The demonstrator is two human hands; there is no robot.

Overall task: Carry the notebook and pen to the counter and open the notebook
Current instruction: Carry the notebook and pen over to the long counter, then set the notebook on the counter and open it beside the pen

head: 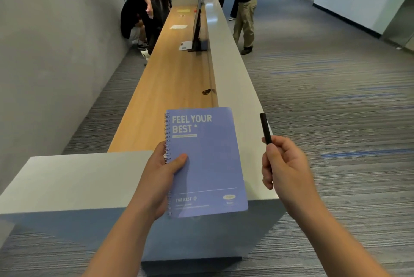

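Observation:
A closed lilac spiral notebook (208, 164) with "FEEL YOUR BEST" on its cover is held upright-facing over the near end of the counter. My left hand (156, 178) grips it at the spiral edge, thumb on the cover. My right hand (284, 164) is closed around a black pen (266, 128) that points up and away, just right of the notebook. The counter (74, 178) has a grey raised ledge running around a long wooden desk surface (170, 88) that stretches away from me.
On the wooden surface stand a dark monitor (197, 28), some papers (178, 27) and a small dark object (206, 92). Several people stand at the far end, on both sides of the counter. A grey wall runs along the left; striped carpet lies to the right.

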